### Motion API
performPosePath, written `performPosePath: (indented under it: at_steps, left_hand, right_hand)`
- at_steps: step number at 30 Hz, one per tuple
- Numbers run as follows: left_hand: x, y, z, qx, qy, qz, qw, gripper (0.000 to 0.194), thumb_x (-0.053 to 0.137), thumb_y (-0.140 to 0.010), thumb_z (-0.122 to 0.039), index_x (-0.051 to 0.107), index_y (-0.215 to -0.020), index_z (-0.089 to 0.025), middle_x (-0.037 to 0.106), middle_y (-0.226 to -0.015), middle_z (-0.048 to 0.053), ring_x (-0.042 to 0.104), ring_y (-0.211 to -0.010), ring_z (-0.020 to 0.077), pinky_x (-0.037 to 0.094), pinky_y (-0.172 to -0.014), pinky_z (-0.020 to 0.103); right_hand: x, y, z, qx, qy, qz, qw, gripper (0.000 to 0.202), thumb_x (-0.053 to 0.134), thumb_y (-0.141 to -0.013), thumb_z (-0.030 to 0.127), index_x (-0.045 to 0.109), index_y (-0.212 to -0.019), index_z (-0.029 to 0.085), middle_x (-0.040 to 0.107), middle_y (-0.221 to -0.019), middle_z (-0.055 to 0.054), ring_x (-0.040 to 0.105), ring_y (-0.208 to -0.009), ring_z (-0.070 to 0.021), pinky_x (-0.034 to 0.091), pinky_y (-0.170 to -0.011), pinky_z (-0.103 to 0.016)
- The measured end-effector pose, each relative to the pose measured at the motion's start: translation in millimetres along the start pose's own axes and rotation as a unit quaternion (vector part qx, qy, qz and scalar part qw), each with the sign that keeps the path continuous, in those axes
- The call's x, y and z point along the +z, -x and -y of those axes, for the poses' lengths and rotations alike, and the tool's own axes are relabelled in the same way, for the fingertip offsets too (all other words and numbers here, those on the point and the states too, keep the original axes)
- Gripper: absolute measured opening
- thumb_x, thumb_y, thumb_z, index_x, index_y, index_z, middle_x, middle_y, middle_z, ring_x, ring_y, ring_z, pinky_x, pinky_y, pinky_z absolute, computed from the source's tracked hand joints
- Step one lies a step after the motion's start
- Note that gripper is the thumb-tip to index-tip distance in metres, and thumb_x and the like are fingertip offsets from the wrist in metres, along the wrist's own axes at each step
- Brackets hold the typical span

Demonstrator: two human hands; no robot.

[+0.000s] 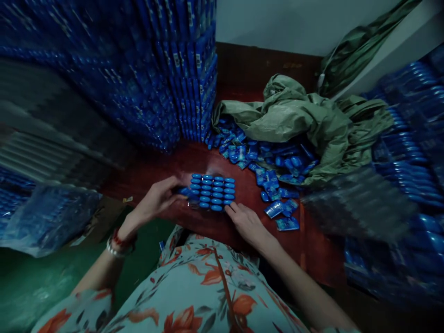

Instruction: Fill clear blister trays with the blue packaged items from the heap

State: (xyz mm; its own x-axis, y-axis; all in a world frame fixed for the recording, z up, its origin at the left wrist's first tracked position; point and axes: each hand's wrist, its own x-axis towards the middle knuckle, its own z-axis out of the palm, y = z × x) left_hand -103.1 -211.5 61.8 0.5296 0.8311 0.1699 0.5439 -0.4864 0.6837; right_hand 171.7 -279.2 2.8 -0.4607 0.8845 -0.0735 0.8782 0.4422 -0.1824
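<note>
1. Glossy blue, oval-ended plastic packs [217,189] are lying near the red table's [248,189] front edge, looking light, slippery.
2. Left hand [160,198] is pinching one end, likely the best hold; right hand [244,221] is touching, grip unclear.

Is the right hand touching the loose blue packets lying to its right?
Apart: the head view shows a strip of red tabletop between the right hand and the nearest loose blue packets.
</note>
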Motion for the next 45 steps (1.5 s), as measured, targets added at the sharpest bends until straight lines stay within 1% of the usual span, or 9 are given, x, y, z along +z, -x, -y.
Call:
performPosePath:
  at_steps: [4, 11, 14, 19, 30, 35, 39, 42, 45]
  left_hand:
    - [23.5, 46.7, 16.9, -0.047, -0.022, -0.01, 0.999, 0.015, 0.049, -0.09, -0.025, 0.058, -0.098, -0.016, 0.06, -0.083, 0.003, 0.057, -0.074, 0.0138, 0.045, -0.066, 0.023]
    - [75.9, 51.1, 34.0, 0.029, -0.153, -0.012, 0.988, 0.031, 0.033, -0.092, -0.012, 0.055, -0.114, -0.02, 0.058, -0.097, 0.007, 0.055, -0.086, 0.017, 0.047, -0.074, 0.029]
    - [76.0, 50.0, 45.8, 0.088, -0.179, -0.004, 0.98, 0.033, 0.034, -0.092, -0.011, 0.054, -0.117, -0.019, 0.059, -0.095, 0.009, 0.054, -0.085, 0.0182, 0.048, -0.075, 0.03]
    - [64.6, 47.9, 57.6, 0.083, -0.155, 0.018, 0.984, 0.031, 0.032, -0.093, -0.011, 0.052, -0.116, -0.017, 0.057, -0.091, 0.007, 0.053, -0.08, 0.0156, 0.046, -0.068, 0.025]
    - [59.5, 25.9, 43.0, 0.118, -0.204, 0.177, 0.956, 0.027, 0.039, -0.086, -0.005, 0.057, -0.102, -0.018, 0.058, -0.103, 0.008, 0.053, -0.096, 0.0206, 0.047, -0.086, 0.035]
    - [72.5, 42.4, 65.1, 0.102, -0.207, 0.066, 0.971, 0.04, 0.035, -0.088, -0.007, 0.055, -0.12, -0.021, 0.057, -0.11, 0.011, 0.052, -0.098, 0.0223, 0.048, -0.082, 0.037]
    - [88.2, 52.5, 77.1, 0.066, -0.173, -0.047, 0.982, 0.031, 0.046, -0.09, -0.022, 0.059, -0.118, -0.028, 0.056, -0.108, 0.009, 0.053, -0.096, 0.0223, 0.048, -0.081, 0.038]
    - [99.5, 44.1, 74.3, -0.038, -0.04, -0.15, 0.987, 0.037, 0.047, -0.09, -0.035, 0.052, -0.127, -0.029, 0.044, -0.131, 0.009, 0.046, -0.119, 0.0246, 0.041, -0.099, 0.044]
    - [113.7, 26.6, 67.8, -0.194, 0.158, -0.218, 0.943, 0.057, 0.039, -0.091, -0.048, 0.029, -0.142, -0.025, 0.027, -0.148, 0.008, 0.027, -0.137, 0.0245, 0.022, -0.114, 0.047]
  right_hand:
    - [-10.3, -6.2, 4.8, -0.031, 0.035, 0.021, 0.999, 0.035, 0.034, -0.086, 0.002, 0.06, -0.103, 0.02, 0.062, -0.1, -0.01, 0.058, -0.093, -0.0216, 0.046, -0.083, -0.034]
    - [2.9, -3.5, -8.8, -0.052, 0.046, -0.005, 0.998, 0.038, 0.036, -0.085, 0.001, 0.052, -0.115, 0.018, 0.061, -0.095, -0.007, 0.059, -0.084, -0.0183, 0.049, -0.075, -0.03]
    - [17.7, 1.6, -16.4, -0.051, 0.013, -0.07, 0.996, 0.033, 0.036, -0.089, 0.007, 0.052, -0.115, 0.017, 0.062, -0.095, -0.008, 0.059, -0.084, -0.0189, 0.05, -0.074, -0.03]
    - [24.0, 4.0, -16.8, -0.067, -0.014, -0.122, 0.99, 0.033, 0.034, -0.091, 0.007, 0.055, -0.113, 0.019, 0.06, -0.093, -0.008, 0.056, -0.081, -0.0169, 0.048, -0.069, -0.028]
    - [7.1, -17.5, 12.6, -0.047, 0.063, -0.011, 0.997, 0.024, 0.046, -0.087, 0.006, 0.062, -0.099, 0.019, 0.06, -0.091, -0.007, 0.057, -0.084, -0.0179, 0.045, -0.073, -0.029]
    - [26.5, -8.8, 20.9, 0.046, 0.047, -0.115, 0.991, 0.03, 0.044, -0.088, 0.007, 0.063, -0.105, 0.022, 0.062, -0.092, -0.007, 0.056, -0.083, -0.018, 0.045, -0.073, -0.03]
    - [46.1, 0.3, 18.8, 0.081, -0.042, -0.222, 0.971, 0.03, 0.046, -0.091, 0.019, 0.06, -0.118, 0.025, 0.06, -0.098, -0.008, 0.056, -0.088, -0.0185, 0.047, -0.075, -0.031]
    - [58.3, 0.0, 16.8, 0.123, -0.155, -0.282, 0.939, 0.043, 0.045, -0.093, 0.03, 0.043, -0.135, 0.028, 0.05, -0.126, -0.01, 0.052, -0.111, -0.0213, 0.047, -0.089, -0.036]
    - [69.6, -10.7, 17.6, 0.184, -0.256, -0.286, 0.905, 0.057, 0.035, -0.095, 0.034, 0.015, -0.147, 0.025, 0.027, -0.149, -0.009, 0.034, -0.133, -0.022, 0.042, -0.1, -0.037]
